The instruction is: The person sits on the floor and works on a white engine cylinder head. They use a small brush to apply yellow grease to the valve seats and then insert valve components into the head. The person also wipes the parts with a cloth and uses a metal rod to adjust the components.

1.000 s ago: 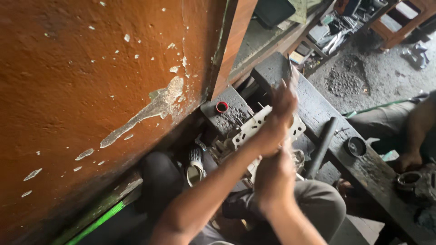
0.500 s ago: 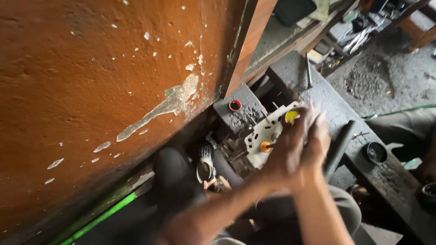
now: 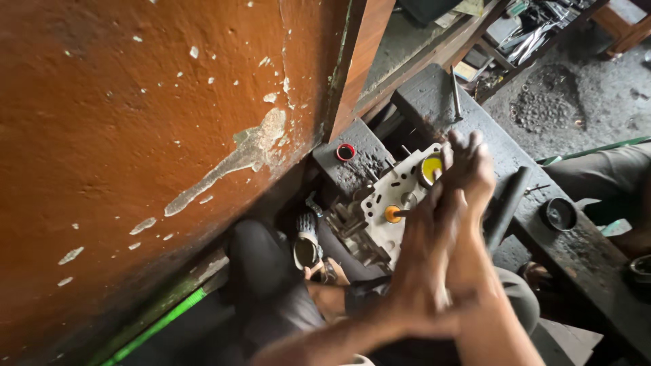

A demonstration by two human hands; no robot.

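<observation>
Both palms — left hand (image 3: 424,271) and right hand (image 3: 468,169) — press flat together, fingers narrow, around a thin stem (image 3: 401,213) entering the cylinder head (image 3: 393,196); the stem should stay square to its orange-ringed port.

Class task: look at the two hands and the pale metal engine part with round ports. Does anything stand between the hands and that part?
Nothing visible does. The left hand and right hand are pressed together directly over the pale metal engine part, apparently around a thin rod that runs to its orange port. The black cylinder lies off to the side.
</observation>
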